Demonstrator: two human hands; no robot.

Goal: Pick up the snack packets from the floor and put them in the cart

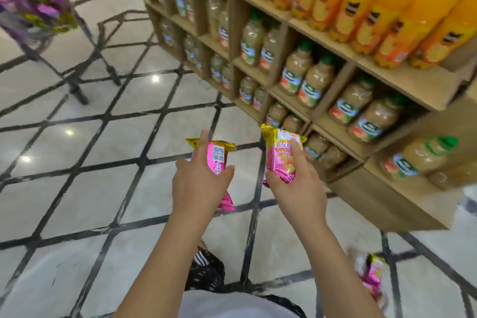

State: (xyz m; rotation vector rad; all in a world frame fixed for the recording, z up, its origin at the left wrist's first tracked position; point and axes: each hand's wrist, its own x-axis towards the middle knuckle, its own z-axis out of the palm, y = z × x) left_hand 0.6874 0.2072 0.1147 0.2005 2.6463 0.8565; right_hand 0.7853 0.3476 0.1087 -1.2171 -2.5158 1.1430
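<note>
Snack packet [219, 159], barcode side up, is gripped by the left hand [198, 183]; a second packet [280, 155] is clamped in the right hand [296, 186], both held mid-air near the juice shelf [333, 113]. Best move, I judge: hold both firm, swing left to the blurred cart [74, 88], well apart at upper left, and release over its rim. A third packet [371, 279] lies on the floor [90, 188] by the right forearm; the shelf corner crowds the right side.

Bright, even overhead light — three small white glare spots sit on the glossy floor tiles [77, 188] toward nine o'clock, shadows faint. Motion blur smears the cart [73, 85] at ten o'clock and the orange juice bottles [387, 8] at one o'clock; floor lines bow toward the edges.
</note>
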